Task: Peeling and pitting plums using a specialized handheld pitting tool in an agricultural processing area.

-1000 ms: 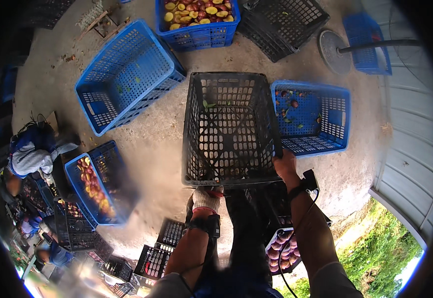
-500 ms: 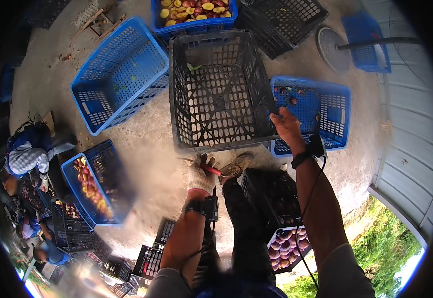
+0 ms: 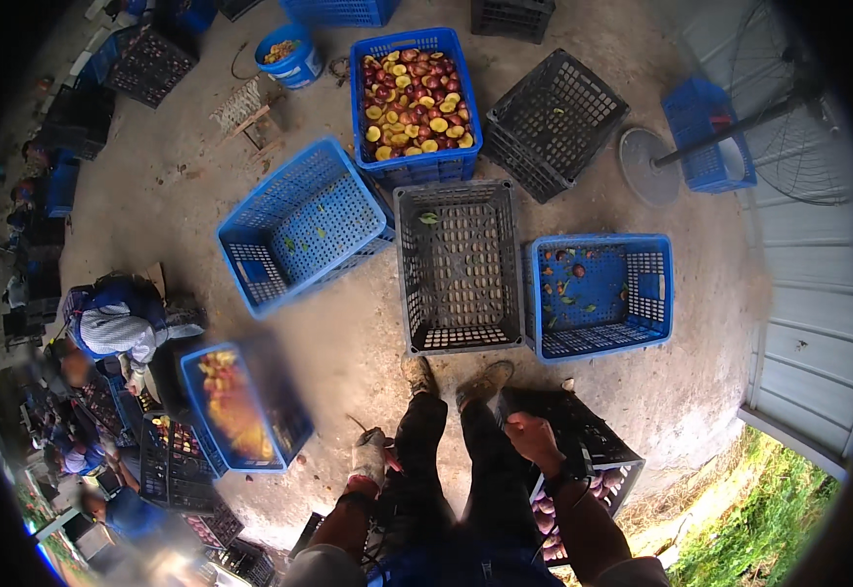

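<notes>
My left hand [image 3: 369,460], in a pale work glove, is closed around a slim red-handled tool [image 3: 392,462]; a thin dark tip shows above the glove, and its exact kind is unclear. My bare right hand [image 3: 536,442] has its fingers curled, with nothing visible in them. It hovers over a black crate [image 3: 593,428] by my right leg, with purple fruit [image 3: 549,519] showing nearby. Just beyond my shoes stands a black plastic crate [image 3: 461,264] holding a green leaf. To its right, touching or nearly so, a blue crate [image 3: 598,289] contains a few fruits and leaf scraps.
Left of the black crate stands a blue crate [image 3: 304,230] with leaf bits. Beyond is a blue crate of halved fruit [image 3: 416,103]. A black crate [image 3: 553,127] and round stand base [image 3: 649,166] lie far right. A co-worker [image 3: 118,323] bends at left, near another fruit crate [image 3: 235,406].
My right hand has left the black crate's near right corner and come back toward my body. My left hand has drawn back too, still gripping the red-handled tool. The view now takes in more floor.
</notes>
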Available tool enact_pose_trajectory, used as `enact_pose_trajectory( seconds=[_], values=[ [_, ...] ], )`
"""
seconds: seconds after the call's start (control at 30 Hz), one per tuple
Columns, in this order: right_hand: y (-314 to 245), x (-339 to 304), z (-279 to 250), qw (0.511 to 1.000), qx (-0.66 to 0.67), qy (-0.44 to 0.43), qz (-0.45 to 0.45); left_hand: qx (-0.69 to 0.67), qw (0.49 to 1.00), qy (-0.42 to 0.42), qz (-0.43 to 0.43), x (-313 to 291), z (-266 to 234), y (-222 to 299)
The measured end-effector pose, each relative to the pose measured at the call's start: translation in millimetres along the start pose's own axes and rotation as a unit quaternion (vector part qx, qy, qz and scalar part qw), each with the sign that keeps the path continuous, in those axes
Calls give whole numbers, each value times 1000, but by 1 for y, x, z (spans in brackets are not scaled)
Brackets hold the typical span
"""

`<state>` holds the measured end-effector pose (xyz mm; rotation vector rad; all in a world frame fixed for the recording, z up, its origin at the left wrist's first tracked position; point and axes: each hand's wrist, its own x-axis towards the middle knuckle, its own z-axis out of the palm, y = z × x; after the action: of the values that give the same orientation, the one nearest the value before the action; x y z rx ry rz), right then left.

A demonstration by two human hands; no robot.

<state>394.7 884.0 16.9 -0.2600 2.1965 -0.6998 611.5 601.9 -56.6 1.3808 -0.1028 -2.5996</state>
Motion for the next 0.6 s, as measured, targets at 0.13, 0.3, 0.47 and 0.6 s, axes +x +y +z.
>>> enact_pose_trajectory(
  seconds=[0.13, 0.3, 0.47, 0.6],
  values=[
    [-10, -58, -3, 998, -20, -41, 37, -2, 999, -33, 4, -30, -22, 54],
    [14, -88, -37, 994, 53, 18, 97, -15, 997, -69, -17, -30, -10, 76],
    [-58, -100, -83, 965, 162, 70, 193, -17, 998, -28, -46, -32, 48, 110],
    [-36, -113, -77, 932, 260, 78, 240, -5, 997, -61, -50, -8, 60, 117]
  ],
)
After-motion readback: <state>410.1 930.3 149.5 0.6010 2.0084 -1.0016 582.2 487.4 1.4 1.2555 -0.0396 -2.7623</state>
